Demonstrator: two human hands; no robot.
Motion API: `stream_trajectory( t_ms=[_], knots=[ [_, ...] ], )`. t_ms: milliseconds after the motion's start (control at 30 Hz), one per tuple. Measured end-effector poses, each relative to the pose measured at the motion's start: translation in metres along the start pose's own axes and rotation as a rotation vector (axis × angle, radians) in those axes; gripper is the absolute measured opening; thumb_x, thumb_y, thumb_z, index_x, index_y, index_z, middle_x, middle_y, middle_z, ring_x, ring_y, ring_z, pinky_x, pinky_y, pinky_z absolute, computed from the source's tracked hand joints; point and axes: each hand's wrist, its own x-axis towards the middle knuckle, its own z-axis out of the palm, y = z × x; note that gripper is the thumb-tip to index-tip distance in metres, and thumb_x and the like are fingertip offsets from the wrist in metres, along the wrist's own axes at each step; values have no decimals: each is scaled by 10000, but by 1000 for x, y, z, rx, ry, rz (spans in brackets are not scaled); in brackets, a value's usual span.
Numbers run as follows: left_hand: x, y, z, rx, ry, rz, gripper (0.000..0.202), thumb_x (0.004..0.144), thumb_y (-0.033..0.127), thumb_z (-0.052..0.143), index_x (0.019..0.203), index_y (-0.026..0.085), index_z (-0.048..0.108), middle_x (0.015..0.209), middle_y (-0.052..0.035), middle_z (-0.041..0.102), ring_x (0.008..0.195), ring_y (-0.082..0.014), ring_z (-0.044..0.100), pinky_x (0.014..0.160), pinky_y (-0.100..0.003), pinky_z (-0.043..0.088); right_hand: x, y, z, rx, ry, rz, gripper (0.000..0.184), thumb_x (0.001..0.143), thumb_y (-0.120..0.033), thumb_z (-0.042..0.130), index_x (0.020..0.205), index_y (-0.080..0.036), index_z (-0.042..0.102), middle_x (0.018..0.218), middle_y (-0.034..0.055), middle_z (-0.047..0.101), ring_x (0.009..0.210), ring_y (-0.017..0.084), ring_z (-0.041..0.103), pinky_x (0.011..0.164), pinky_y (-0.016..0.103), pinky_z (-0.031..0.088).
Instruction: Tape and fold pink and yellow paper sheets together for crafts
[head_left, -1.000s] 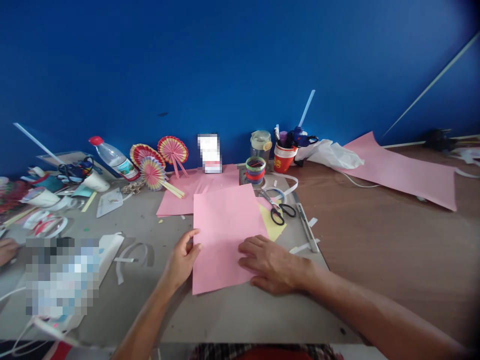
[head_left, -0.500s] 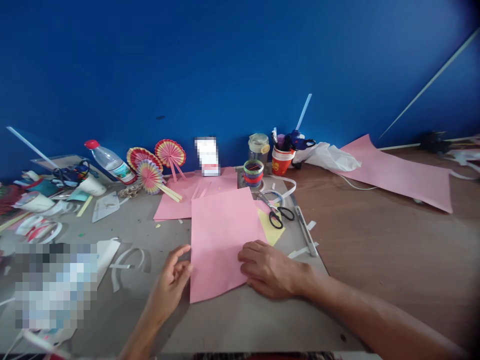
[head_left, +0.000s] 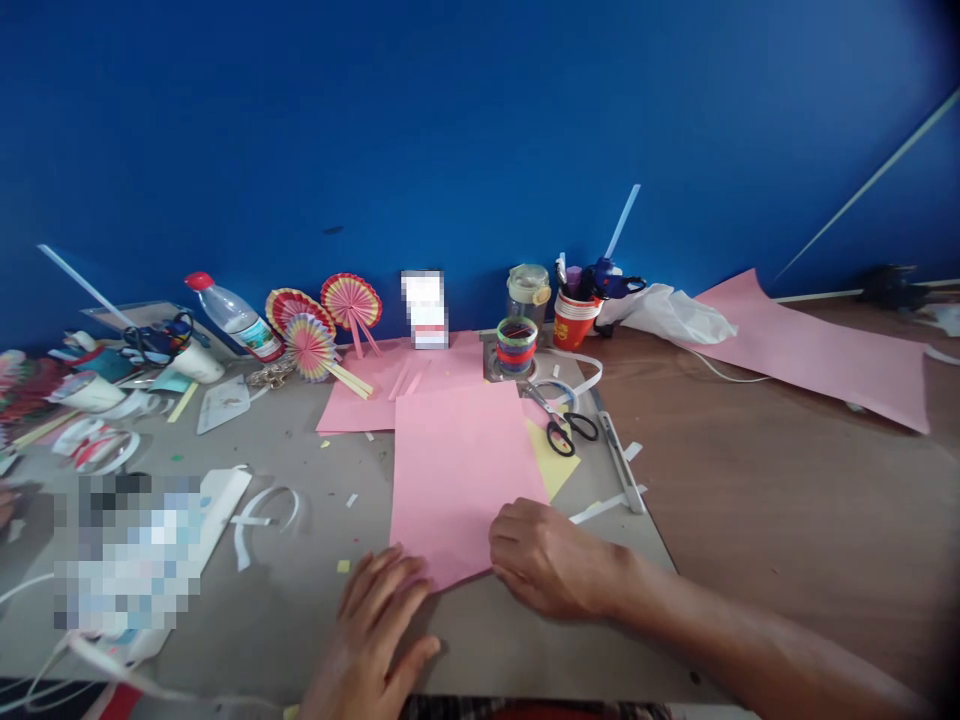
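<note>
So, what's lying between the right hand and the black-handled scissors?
In the head view, a piece of yellow paper lies between the right hand and the scissors, showing beside the edge of the pink sheet.

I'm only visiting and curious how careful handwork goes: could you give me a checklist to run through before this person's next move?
1. Left hand at the front pink sheet: ok, fingertips at its lower left corner.
2. Right hand at the sheet: ok, fingers curled at its lower right edge.
3. Right-hand grip: cannot tell, the curled fingers hide whether they pinch the paper or just rest there.
4. Scissors apart from both hands: ok, they lie beyond the right hand.
5. No loose bits left of the sheet: not ok, a white scrap and a yellow scrap lie there.
</note>
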Motion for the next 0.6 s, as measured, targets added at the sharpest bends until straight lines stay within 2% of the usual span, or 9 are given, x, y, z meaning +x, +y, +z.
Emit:
stream_trajectory(
  t_ms=[100,167,233,367,433,600],
  knots=[
    [5,4,2,59,-33,70,266,871,180,547,1121,255,601,1084,-26,680,1066,-196,615,1140,-464,268,1,-6,-3,9,-28,-2,186,881,-216,443,749,-161,563,757,35,590,682,162,483,664,319,333],
    [7,5,3,50,-7,86,273,878,95,471,1062,242,609,1007,-11,693,969,-153,648,1155,-447,237,1,-8,-8,32,-57,8,189,885,-230,451,759,-160,574,768,43,599,693,167,495,669,317,338],
    [8,5,4,31,31,84,268,886,80,439,1022,236,609,967,-8,692,922,-138,658,1125,-413,309,1,-9,-14,71,-98,20,187,864,-308,516,765,-165,585,791,48,607,727,177,511,695,317,352],
    [5,5,8,25,27,42,168,906,256,513,1039,225,612,1089,-67,660,1004,-194,634,897,-329,535,-1,-10,-23,135,-156,19,339,771,-493,642,868,-169,613,911,68,615,855,210,531,780,332,379],
    [3,4,11,43,6,34,189,900,284,527,1056,218,612,1161,-89,631,1074,-223,604,852,-331,564,-1,-10,-25,133,-176,19,348,775,-479,644,921,-164,617,960,85,608,898,223,530,807,346,385],
    [4,0,19,111,-26,35,264,879,262,549,1133,203,594,1286,-116,565,1197,-271,528,918,-418,543,0,-12,-28,170,-245,3,314,773,-420,651,946,-158,630,961,90,606,878,230,543,772,341,413]
  ],
)
